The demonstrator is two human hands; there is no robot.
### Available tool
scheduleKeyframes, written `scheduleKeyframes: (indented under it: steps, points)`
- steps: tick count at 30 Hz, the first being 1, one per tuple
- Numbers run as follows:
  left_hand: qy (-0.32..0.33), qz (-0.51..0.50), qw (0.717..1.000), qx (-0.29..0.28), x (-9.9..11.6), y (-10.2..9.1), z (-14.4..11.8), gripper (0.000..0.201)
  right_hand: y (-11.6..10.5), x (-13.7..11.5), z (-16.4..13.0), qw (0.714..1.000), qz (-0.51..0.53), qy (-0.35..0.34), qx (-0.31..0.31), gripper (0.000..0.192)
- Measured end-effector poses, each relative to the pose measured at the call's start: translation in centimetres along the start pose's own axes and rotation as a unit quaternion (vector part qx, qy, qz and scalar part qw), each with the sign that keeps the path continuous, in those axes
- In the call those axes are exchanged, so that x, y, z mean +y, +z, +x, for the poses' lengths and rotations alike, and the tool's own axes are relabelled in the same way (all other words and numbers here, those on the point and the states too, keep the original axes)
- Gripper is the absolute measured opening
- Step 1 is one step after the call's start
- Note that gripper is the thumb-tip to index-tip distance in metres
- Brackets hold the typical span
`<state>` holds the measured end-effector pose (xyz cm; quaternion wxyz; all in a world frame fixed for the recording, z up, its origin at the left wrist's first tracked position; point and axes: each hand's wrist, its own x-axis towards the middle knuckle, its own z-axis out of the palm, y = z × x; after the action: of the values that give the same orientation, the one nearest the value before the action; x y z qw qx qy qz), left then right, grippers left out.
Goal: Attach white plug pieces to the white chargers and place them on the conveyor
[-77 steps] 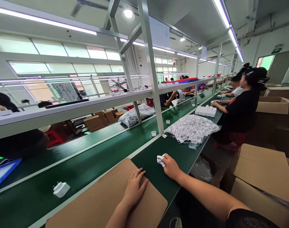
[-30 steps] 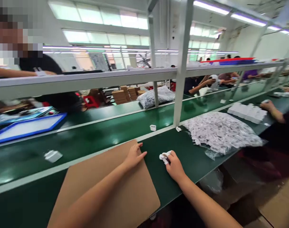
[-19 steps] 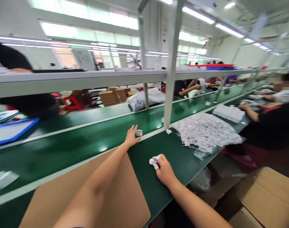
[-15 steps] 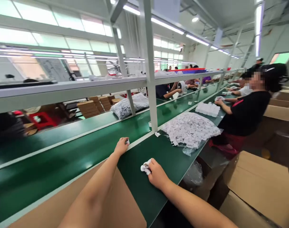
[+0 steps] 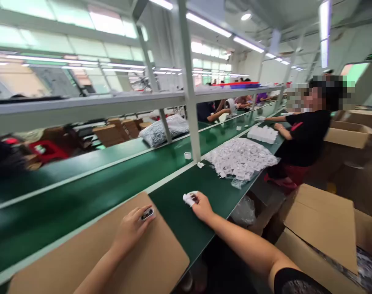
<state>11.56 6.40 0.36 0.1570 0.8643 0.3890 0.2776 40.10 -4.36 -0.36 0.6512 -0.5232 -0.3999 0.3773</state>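
My left hand [image 5: 131,228] rests on a brown board [image 5: 91,257] at the near edge of the green bench and holds a small white part with a dark face [image 5: 147,213] in its fingertips. My right hand [image 5: 201,205] lies on the green surface [image 5: 186,220] to the right, closed around a small white bundle [image 5: 189,198]. A clear bag of several small white parts [image 5: 239,157] lies further right along the bench. Two small white parts [image 5: 187,155] [image 5: 200,164] sit near a grey post [image 5: 190,94].
The green conveyor belt [image 5: 82,188] runs behind the bench under a grey shelf [image 5: 82,108]. A person in black [image 5: 305,136] sits to the right beside stacked white parts [image 5: 262,134]. Open cardboard boxes [image 5: 323,228] stand at my right. Another bag of parts [image 5: 163,130] lies across the belt.
My left hand reached out to the belt's edge, closed on a small white part, and came back to the brown board with it. My right hand stayed on its bundle. The view swung right.
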Motion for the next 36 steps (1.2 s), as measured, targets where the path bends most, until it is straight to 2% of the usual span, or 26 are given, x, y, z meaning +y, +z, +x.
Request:
scheduleKeyframes:
  steps: [2,5,8,9,11,13,16,20,23,28,33,36]
  points:
    - [-0.016,-0.004,1.0,0.012,1.5,-0.1,-2.5,0.043,1.1,-0.5,0.6,0.996,0.04,0.057,-0.063,0.047]
    - [-0.053,-0.032,0.997,0.039,2.5,0.3,-3.9,0.039,4.0,-1.3,2.0,0.972,0.08,0.133,-0.179,0.053]
    - [-0.088,-0.102,0.988,0.076,1.9,0.4,-4.3,0.068,7.6,-2.4,3.4,0.927,0.134,0.219,-0.275,0.049]
    - [-0.089,-0.12,0.986,0.081,1.6,0.4,-4.4,0.068,8.8,-2.8,3.6,0.913,0.144,0.243,-0.295,0.047]
    - [-0.086,-0.135,0.984,0.08,1.3,0.3,-4.5,0.049,10.8,-3.2,3.9,0.9,0.143,0.265,-0.315,0.046]
    - [-0.089,-0.134,0.984,0.078,1.3,0.3,-4.5,0.031,12.2,-3.2,4.1,0.905,0.124,0.259,-0.315,0.044]
    - [-0.099,-0.134,0.982,0.089,1.3,0.4,-4.2,0.024,13.1,-2.6,4.4,0.927,0.1,0.216,-0.291,0.043]
    - [-0.098,-0.143,0.981,0.09,1.1,0.4,-4.2,0.022,12.7,-1.8,4.5,0.967,0.053,0.108,-0.224,0.043]
    - [-0.097,-0.137,0.982,0.087,1.1,0.3,-4.3,0.022,12.3,-1.8,4.2,0.977,0.022,0.049,-0.205,0.04]
    - [-0.098,-0.139,0.982,0.079,1.4,0.0,-4.3,0.023,12.4,-2.0,3.4,0.977,0.017,0.06,-0.205,0.041]
    - [-0.094,-0.147,0.981,0.083,1.5,0.0,-4.4,0.022,12.3,-2.0,3.4,0.968,0.053,0.126,-0.208,0.047]
    - [-0.095,-0.148,0.981,0.085,1.4,0.1,-4.4,0.023,12.0,-2.0,3.6,0.965,0.028,0.112,-0.234,0.04]
